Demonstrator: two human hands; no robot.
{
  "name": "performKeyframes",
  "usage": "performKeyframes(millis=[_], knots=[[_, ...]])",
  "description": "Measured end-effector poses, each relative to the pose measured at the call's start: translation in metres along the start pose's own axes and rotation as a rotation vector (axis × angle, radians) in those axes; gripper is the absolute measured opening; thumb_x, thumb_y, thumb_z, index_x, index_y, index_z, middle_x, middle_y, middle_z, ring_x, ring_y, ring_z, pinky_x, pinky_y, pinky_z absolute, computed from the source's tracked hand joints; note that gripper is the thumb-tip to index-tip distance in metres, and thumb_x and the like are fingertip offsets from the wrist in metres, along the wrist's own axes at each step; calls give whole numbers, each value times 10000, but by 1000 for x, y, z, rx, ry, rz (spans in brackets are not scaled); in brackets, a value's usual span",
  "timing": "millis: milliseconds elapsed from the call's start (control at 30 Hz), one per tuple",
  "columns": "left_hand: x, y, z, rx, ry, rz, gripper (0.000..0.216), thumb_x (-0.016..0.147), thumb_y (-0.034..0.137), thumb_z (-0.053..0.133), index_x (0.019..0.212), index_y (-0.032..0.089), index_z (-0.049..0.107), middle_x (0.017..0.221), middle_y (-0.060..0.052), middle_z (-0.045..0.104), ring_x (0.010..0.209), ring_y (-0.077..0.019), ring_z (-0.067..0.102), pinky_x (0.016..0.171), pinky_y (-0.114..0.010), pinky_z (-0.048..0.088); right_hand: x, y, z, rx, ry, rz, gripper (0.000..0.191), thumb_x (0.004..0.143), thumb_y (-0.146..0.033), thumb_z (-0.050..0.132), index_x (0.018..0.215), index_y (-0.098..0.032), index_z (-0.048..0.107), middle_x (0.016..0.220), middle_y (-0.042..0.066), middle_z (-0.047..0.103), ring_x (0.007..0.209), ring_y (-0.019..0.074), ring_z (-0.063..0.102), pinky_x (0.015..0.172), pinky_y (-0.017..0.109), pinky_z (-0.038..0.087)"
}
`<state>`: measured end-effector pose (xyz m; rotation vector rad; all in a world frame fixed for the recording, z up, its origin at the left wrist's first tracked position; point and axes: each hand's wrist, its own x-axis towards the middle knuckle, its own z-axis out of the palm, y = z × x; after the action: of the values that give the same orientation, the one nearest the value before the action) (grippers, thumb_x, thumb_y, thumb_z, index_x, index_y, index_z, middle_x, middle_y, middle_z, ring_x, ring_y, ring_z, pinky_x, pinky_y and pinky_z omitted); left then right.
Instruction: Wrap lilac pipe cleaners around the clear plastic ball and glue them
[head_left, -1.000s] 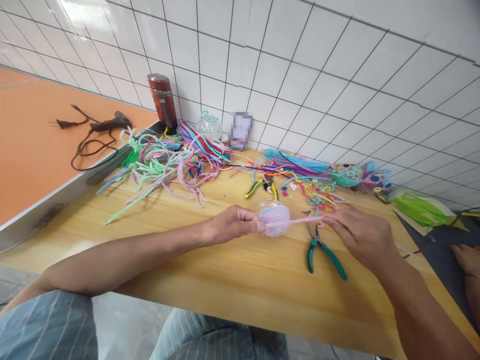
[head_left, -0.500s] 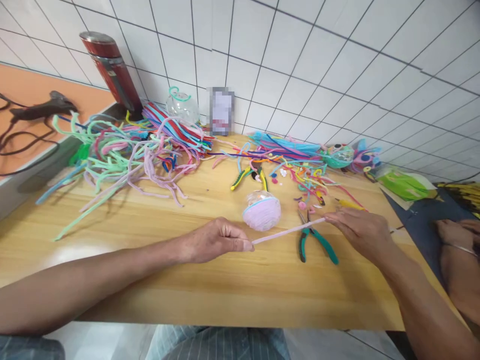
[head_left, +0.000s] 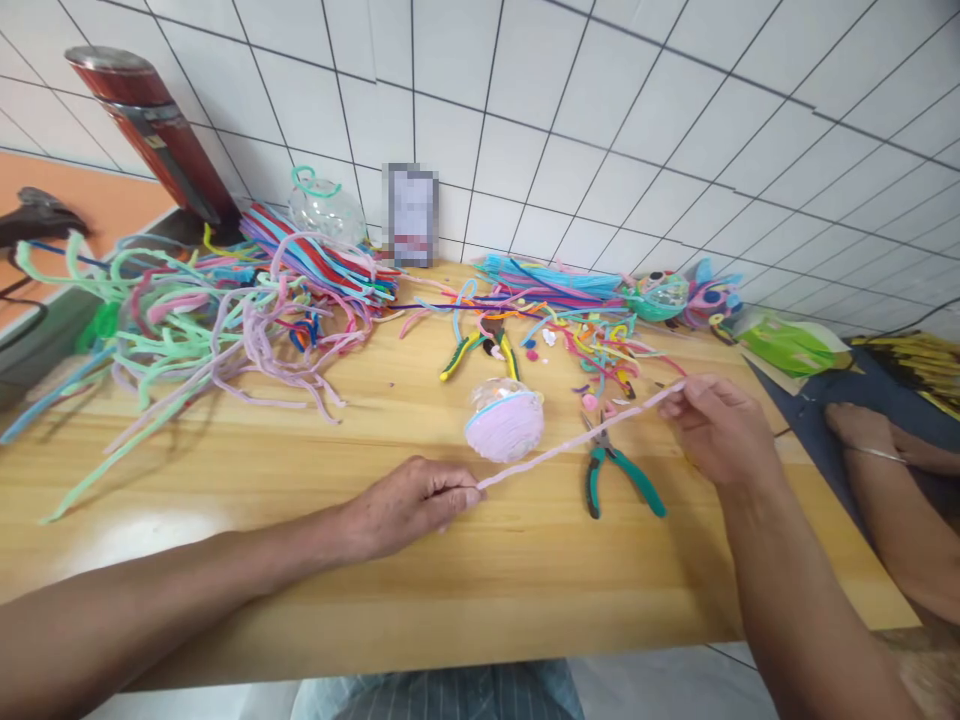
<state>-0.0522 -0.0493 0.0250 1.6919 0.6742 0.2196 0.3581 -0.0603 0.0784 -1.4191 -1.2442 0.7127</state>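
A pale pink pipe cleaner [head_left: 574, 442] stretches slantwise between my two hands above the table. My left hand [head_left: 416, 505] pinches its near end, while my right hand [head_left: 716, 420] grips the other end, higher and farther right. Just behind the strand stands a clear ball [head_left: 504, 425], its lower part wrapped in pale pink with a light blue band. Teal-handled pliers [head_left: 619, 465] lie open on the table under the right part of the strand. Yellow-and-green-handled pliers [head_left: 484, 345] rest behind the ball.
Loose pipe cleaners [head_left: 187, 335] heap up at the left, beside a red thermos [head_left: 154, 140]. Along the tiled wall are a phone [head_left: 412, 215], a blue bundle [head_left: 551, 278] and decorated balls [head_left: 658, 295]. Colourful scraps [head_left: 607, 350] litter the table. Another person's arm [head_left: 889, 480] is at the right.
My right hand has turned and moved slightly up and right, and a longer stretch of the pipe cleaner shows between my hands. The view has shifted, so the thermos sits farther left.
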Motion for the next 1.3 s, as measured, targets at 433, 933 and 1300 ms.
performKeyframes(millis=[433,933,1300], knots=[[3,1,0,49,7,-181,541,1025,579,482,682,172,584,572,45,512,521,-81,399,526,-224,297,7,-6,42,685,230,73,229,943,-380,745,768,-244,686,767,-35,696,670,106,670,578,234,567],[-2,-13,16,522,-32,649,371,1149,245,356,904,201,631,711,1,716,593,-120,623,582,-272,389,7,5,46,426,291,-40,329,760,-376,884,631,-214,629,618,-26,639,614,117,590,595,253,507],[-3,-18,5,667,98,308,542,1159,397,316,755,183,607,639,-1,662,542,-119,590,583,-270,325,2,4,28,370,301,-49,263,750,-342,869,619,-247,661,597,-33,621,596,124,563,554,257,495]])
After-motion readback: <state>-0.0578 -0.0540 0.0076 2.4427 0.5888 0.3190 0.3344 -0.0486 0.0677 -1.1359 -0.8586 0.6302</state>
